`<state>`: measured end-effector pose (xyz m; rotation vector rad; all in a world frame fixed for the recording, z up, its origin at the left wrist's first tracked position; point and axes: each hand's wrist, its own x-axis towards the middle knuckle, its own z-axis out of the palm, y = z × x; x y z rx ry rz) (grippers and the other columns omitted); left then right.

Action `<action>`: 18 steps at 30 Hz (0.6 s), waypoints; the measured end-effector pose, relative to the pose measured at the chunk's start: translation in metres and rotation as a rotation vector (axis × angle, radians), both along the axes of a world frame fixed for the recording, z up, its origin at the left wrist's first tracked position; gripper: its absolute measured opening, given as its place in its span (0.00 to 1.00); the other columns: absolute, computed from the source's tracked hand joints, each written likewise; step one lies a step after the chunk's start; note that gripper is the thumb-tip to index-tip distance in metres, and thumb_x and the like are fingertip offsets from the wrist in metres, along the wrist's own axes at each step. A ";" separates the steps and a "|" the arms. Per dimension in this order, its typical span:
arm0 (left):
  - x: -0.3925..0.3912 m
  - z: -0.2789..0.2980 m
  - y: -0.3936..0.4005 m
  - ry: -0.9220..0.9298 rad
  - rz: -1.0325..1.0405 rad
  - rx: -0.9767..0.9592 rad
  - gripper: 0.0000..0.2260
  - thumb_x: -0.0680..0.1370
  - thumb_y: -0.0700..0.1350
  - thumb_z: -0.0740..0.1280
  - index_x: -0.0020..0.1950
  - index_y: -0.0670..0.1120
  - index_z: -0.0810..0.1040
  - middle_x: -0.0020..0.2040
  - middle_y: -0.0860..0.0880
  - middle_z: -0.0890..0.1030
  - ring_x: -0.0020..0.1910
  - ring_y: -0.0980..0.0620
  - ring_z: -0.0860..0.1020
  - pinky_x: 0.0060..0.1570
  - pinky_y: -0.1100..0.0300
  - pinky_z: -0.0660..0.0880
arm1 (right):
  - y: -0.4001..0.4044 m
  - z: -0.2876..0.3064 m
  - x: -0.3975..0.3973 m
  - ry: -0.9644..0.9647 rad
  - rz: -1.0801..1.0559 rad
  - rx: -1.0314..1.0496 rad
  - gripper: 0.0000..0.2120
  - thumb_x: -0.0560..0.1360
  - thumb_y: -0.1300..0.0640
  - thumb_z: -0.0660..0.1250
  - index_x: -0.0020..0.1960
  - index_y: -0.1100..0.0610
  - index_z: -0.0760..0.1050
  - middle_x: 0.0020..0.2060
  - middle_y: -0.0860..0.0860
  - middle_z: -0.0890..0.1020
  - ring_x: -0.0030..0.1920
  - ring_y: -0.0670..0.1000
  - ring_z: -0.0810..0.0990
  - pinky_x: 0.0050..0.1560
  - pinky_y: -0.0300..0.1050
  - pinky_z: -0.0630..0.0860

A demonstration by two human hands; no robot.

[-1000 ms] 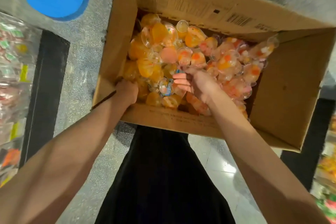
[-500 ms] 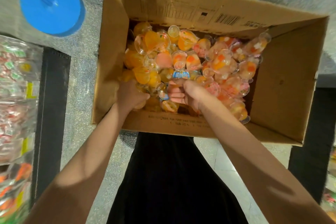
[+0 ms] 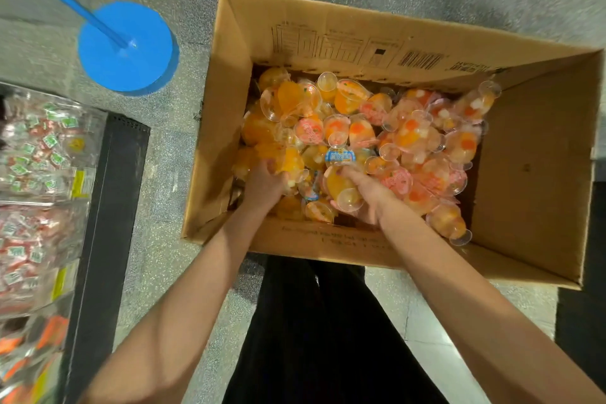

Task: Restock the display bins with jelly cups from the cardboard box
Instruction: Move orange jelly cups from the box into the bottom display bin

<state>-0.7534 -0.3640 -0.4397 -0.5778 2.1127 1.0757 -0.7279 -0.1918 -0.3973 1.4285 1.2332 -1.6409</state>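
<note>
Fingers of both hands clutch clear, orange-filled jelly cups (image 3: pixel 341 188) heaped in the cardboard box (image 3: pixel 531 180).

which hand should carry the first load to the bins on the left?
Left, probably. The left hand grips orange jelly cups at the cardboard box wall nearest the display bins. The right hand also holds cups but sits farther away.

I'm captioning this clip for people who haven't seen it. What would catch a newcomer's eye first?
The open cardboard box on the floor, heaped with orange and pink jelly cups. Both hands are plunged into the pile at the box's near side: the left hand grips yellow cups, the right hand holds a cup. Next, the bright blue round base with its pole, on the floor left of the box.
</note>
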 end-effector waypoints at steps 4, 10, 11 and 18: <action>-0.017 -0.033 0.001 0.045 -0.034 -0.153 0.35 0.75 0.46 0.70 0.77 0.44 0.55 0.74 0.42 0.61 0.73 0.41 0.61 0.69 0.50 0.60 | 0.015 -0.003 0.010 -0.018 -0.004 -0.051 0.15 0.74 0.57 0.70 0.57 0.59 0.71 0.46 0.57 0.76 0.43 0.54 0.79 0.34 0.46 0.81; -0.026 -0.080 0.014 0.109 0.359 -0.123 0.41 0.68 0.49 0.77 0.75 0.49 0.59 0.71 0.45 0.67 0.68 0.42 0.69 0.64 0.48 0.70 | 0.034 -0.002 0.022 -0.097 0.022 -0.177 0.17 0.75 0.54 0.69 0.58 0.62 0.71 0.46 0.59 0.79 0.27 0.50 0.82 0.21 0.37 0.75; -0.024 -0.083 0.015 0.120 0.370 -0.125 0.41 0.68 0.48 0.77 0.75 0.49 0.58 0.71 0.45 0.66 0.69 0.43 0.68 0.65 0.47 0.69 | 0.035 0.002 0.023 -0.081 0.025 -0.184 0.15 0.75 0.54 0.69 0.57 0.61 0.72 0.44 0.59 0.80 0.25 0.49 0.81 0.21 0.36 0.74; -0.010 -0.040 0.026 0.157 0.418 0.064 0.32 0.64 0.43 0.79 0.65 0.44 0.71 0.61 0.47 0.77 0.58 0.49 0.76 0.56 0.57 0.74 | 0.056 0.036 0.038 0.175 -0.412 -0.316 0.17 0.75 0.53 0.67 0.61 0.60 0.70 0.51 0.62 0.80 0.39 0.57 0.83 0.28 0.38 0.79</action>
